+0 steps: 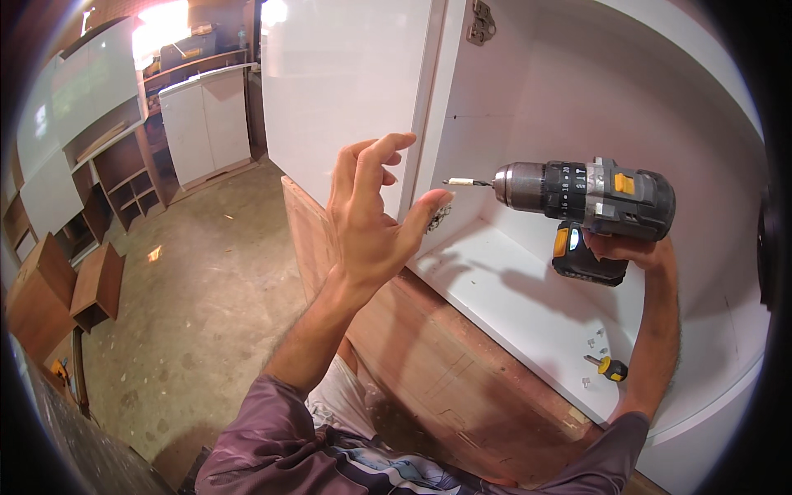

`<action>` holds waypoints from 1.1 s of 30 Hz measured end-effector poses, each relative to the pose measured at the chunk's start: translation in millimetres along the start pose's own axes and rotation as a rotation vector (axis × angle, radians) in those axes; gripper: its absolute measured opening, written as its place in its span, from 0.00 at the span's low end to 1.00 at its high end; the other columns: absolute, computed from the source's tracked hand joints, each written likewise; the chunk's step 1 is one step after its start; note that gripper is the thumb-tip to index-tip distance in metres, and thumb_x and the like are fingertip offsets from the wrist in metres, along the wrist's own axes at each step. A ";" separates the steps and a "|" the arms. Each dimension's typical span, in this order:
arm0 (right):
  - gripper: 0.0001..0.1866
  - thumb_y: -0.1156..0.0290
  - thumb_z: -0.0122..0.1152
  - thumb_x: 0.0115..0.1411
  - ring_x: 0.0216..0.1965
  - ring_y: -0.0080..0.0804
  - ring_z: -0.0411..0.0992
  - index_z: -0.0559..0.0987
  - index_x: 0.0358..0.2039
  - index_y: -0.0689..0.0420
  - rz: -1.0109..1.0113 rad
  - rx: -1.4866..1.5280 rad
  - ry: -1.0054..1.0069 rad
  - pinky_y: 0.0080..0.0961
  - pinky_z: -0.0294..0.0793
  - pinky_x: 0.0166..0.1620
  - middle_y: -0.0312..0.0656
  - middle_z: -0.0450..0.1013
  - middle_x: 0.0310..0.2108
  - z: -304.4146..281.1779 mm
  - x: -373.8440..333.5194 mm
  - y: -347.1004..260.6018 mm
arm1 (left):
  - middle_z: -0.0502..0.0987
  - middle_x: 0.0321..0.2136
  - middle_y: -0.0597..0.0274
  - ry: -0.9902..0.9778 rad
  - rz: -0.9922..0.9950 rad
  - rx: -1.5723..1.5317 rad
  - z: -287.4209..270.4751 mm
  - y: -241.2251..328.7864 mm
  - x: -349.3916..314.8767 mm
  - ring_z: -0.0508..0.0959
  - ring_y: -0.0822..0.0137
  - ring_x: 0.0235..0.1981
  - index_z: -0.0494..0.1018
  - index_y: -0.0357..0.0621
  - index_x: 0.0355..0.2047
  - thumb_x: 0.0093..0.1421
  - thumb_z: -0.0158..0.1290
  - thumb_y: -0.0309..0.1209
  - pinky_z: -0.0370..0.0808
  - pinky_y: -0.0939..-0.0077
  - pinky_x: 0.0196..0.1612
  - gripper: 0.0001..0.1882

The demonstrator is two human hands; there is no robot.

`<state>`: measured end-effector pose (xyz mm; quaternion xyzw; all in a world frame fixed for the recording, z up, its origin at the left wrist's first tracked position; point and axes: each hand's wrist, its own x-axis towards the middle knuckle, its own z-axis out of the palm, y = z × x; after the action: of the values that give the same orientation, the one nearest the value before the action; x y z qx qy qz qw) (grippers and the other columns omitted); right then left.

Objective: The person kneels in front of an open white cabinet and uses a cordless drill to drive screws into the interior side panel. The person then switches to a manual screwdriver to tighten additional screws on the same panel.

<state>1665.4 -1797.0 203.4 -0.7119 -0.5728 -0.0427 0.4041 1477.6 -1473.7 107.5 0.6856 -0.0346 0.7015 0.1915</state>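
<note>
My right hand (631, 247) is wrapped round the grip of a black and grey cordless drill (586, 194) inside a white cabinet (594, 91). A drill bit (470, 182) with a white band round it points left from the chuck. My left hand (371, 198) is raised in front of the cabinet's side edge, fingers apart and holding nothing. Its thumb comes near the bit's tip. Just behind the thumb a metal hinge (437, 218) shows in part. Another hinge (480, 23) is fixed higher on the same side panel.
On the cabinet floor (495, 285) lie a stubby yellow and black screwdriver (608, 367) and several small fittings (592, 340). A white door panel (342, 82) stands left of the opening. Below runs a wooden board (462, 355). More cabinets (206, 124) and wooden boxes (97, 285) stand at the left.
</note>
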 end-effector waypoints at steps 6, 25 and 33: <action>0.26 0.78 0.80 0.38 0.36 0.29 0.80 0.84 0.42 0.57 0.172 -0.012 -0.087 0.37 0.82 0.44 0.38 0.83 0.34 1.8 6.0 3.3 | 0.72 0.49 0.56 0.009 -0.042 0.110 11.0 -22.7 -19.9 0.74 0.72 0.36 0.72 0.43 0.59 0.54 0.64 0.21 0.70 0.79 0.33 0.30; 0.18 0.74 0.75 0.54 0.37 0.26 0.76 0.82 0.46 0.53 -0.413 -0.407 0.092 0.28 0.79 0.43 0.35 0.79 0.38 20.3 28.1 11.7 | 0.79 0.53 0.55 -0.353 -0.589 -1.201 106.6 67.4 0.5 0.78 0.65 0.55 0.73 0.34 0.55 0.77 0.45 0.47 0.76 0.64 0.53 0.25; 0.14 0.80 0.71 0.42 0.25 0.31 0.78 0.83 0.33 0.59 -0.458 -0.284 0.083 0.28 0.79 0.32 0.39 0.80 0.27 25.2 41.7 -0.1 | 0.79 0.52 0.59 -0.327 -0.641 -1.400 117.7 66.1 -2.7 0.75 0.68 0.56 0.73 0.38 0.54 0.75 0.46 0.51 0.67 0.60 0.62 0.26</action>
<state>1669.4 -1748.7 208.4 -0.6109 -0.6901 -0.2424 0.3031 1568.3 -1572.0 125.9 0.4763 -0.2967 0.3174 0.7644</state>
